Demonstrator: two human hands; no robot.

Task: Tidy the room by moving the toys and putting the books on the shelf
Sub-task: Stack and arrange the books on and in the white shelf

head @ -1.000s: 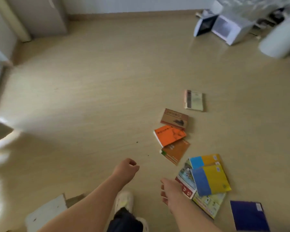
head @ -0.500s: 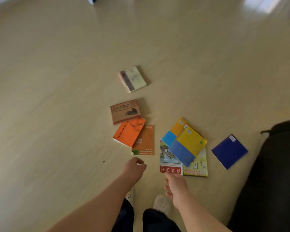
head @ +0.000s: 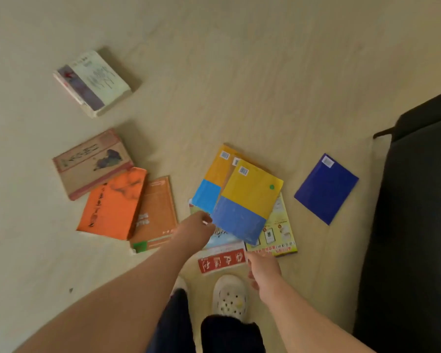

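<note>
Several books lie scattered on the pale floor. A thick white book (head: 94, 82) sits far left, with a beige book (head: 87, 164), an orange book (head: 112, 202) and a brown book (head: 158, 212) overlapping below it. In the middle, two yellow-and-blue books (head: 250, 197) top a pile over a red-banded book (head: 222, 262) and a yellow-green book (head: 280, 233). A dark blue book (head: 326, 187) lies alone to the right. My left hand (head: 194, 230) hovers loosely curled at the pile's left edge. My right hand (head: 264, 271) reaches the pile's near edge, holding nothing.
A black couch or cushion (head: 418, 225) fills the right side, close to the dark blue book. My feet in white clogs (head: 229, 294) stand just below the pile. Bare wood-look floor (head: 239, 72) stretches beyond the books.
The view has closed in and tilted down over the books. Both hands have moved forward from in front of the pile to its near and left edges.
</note>
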